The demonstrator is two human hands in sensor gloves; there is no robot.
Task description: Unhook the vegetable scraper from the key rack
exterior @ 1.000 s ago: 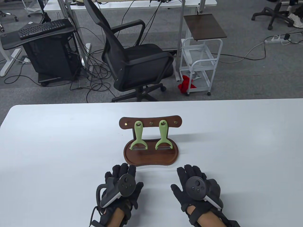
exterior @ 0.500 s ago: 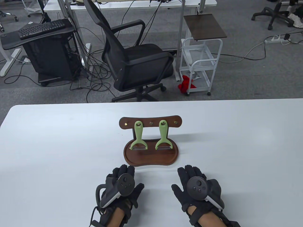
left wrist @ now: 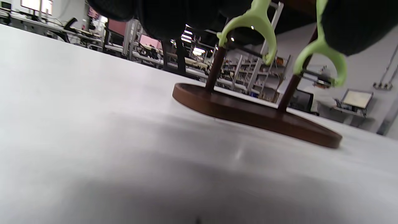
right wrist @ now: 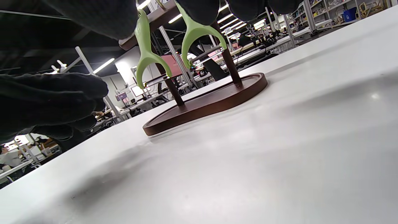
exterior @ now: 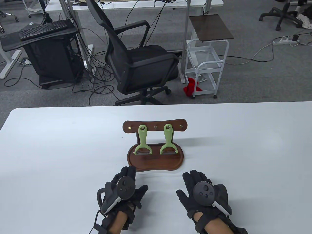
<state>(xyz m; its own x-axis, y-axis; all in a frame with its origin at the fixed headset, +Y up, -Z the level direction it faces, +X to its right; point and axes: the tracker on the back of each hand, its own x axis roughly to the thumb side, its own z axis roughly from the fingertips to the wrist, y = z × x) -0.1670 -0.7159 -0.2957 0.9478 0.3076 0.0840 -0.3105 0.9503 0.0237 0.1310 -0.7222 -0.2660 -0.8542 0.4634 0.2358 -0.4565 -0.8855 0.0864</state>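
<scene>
A dark wooden key rack (exterior: 155, 126) stands on an oval wooden base (exterior: 156, 162) at the table's middle. Two green vegetable scrapers hang from its hooks, the left scraper (exterior: 142, 139) and the right scraper (exterior: 168, 139). Both show in the left wrist view (left wrist: 248, 25) and the right wrist view (right wrist: 199, 34). My left hand (exterior: 125, 179) lies just before the base's front left edge, fingers spread, holding nothing. My right hand (exterior: 195, 181) lies flat on the table to the right of the base, open and empty.
The white table (exterior: 48, 151) ends at its far edge behind the rack. Beyond it stand a black office chair (exterior: 136, 58), a white cart (exterior: 207, 63) and a desk with a keyboard (exterior: 43, 29).
My left hand has lifted and moved a little forward toward the base's front edge. The right hand has barely moved. The scrapers hang as before.
</scene>
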